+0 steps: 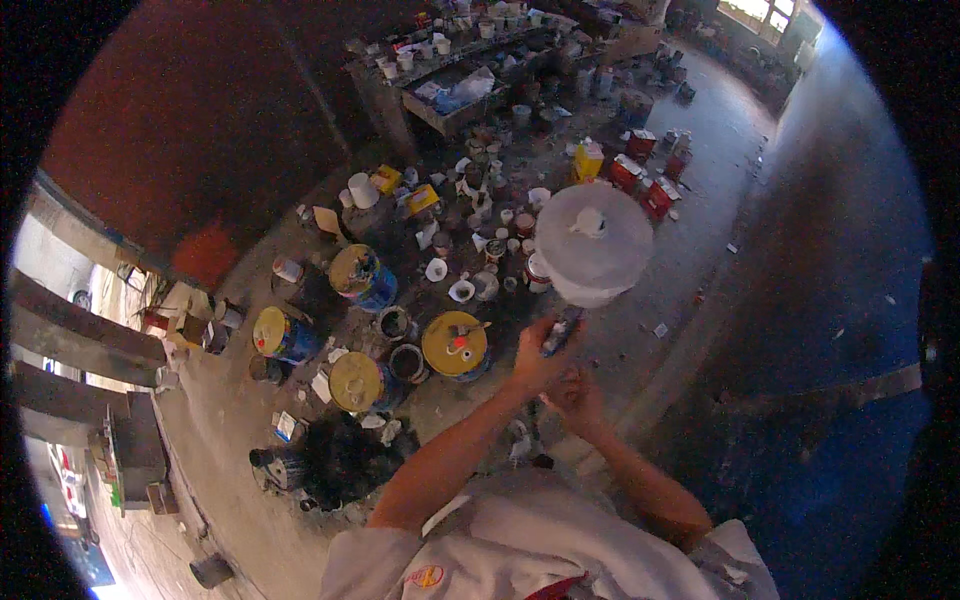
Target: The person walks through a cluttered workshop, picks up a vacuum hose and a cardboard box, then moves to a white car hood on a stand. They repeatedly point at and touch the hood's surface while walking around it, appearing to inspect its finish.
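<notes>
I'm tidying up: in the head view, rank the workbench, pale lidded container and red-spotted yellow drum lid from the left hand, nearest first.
1. Pale lidded container: just beyond the left hand.
2. Red-spotted yellow drum lid: to its left.
3. Workbench: far upper left.

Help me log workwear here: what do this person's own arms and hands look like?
The left grip and right grip are bare hands, no gloves visible. The left forearm and right forearm are uncovered too. The left sleeve and right sleeve are short and pale, matching a pale shirt with a red-and-yellow emblem.
</notes>
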The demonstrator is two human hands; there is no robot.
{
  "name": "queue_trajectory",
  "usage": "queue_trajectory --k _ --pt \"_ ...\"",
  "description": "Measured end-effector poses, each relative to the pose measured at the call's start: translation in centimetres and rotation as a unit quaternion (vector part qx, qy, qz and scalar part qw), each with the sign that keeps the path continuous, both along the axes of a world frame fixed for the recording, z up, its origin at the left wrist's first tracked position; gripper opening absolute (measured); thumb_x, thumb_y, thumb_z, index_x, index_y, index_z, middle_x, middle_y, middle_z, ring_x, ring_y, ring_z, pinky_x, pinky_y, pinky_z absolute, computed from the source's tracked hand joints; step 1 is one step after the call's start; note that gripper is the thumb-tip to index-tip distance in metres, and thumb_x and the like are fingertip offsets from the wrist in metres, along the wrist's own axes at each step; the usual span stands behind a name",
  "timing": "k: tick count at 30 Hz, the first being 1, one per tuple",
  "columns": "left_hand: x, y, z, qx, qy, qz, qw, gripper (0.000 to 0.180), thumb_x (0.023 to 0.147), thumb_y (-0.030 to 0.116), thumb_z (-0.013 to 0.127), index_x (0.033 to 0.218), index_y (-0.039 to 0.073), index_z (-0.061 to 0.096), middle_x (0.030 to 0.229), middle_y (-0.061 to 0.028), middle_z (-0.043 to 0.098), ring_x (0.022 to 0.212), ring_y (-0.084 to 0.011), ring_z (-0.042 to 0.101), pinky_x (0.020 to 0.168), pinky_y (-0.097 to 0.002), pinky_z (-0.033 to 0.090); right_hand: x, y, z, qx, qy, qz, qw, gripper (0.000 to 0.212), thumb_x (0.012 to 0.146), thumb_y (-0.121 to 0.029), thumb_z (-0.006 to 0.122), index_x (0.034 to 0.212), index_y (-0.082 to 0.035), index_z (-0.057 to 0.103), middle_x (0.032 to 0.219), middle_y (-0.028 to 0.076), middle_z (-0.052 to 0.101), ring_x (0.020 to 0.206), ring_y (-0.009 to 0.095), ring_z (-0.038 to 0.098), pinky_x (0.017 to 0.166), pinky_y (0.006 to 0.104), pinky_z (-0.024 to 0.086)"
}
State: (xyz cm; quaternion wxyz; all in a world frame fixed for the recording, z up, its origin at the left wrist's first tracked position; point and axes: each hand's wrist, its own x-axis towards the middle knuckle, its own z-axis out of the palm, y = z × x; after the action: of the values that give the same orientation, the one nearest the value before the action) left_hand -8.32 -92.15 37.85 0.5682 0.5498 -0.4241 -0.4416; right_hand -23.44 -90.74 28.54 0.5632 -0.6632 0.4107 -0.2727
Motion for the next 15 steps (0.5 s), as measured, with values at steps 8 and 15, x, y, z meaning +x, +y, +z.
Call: queue_trajectory --k 8,15 --pt "-4.5 -6.8 1.3 -0.160 -0.130 0.021 0.978 0.052 0.069 0.018 0.072 0.116 0.002 0.056 0.102 -0.0160 0.065 0.091 -0.0287 0.063 0.076 -0.0353 0.048 -2.8 -4.0 3.5 -0.051 -0.063 -0.067 0.994 0.069 0.082 -0.009 0.067 0.136 -0.009 0.025 0.122 0.011 0.047 0.109 0.021 0.051 0.086 0.0358 0.047" --pt "-5.8 -13.8 -0.9 -0.131 -0.148 -0.063 0.978 0.042 0.064 0.012 0.070 0.102 0.002 0.058 0.091 -0.0199 0.062 0.087 -0.0383 0.061 0.072 -0.0438 0.047 -4.8 -9.0 6.0 0.038 -0.022 -0.104 0.994 0.066 0.084 -0.010 0.061 0.138 -0.004 0.024 0.121 0.011 0.048 0.107 0.020 0.051 0.089 0.0360 0.045"
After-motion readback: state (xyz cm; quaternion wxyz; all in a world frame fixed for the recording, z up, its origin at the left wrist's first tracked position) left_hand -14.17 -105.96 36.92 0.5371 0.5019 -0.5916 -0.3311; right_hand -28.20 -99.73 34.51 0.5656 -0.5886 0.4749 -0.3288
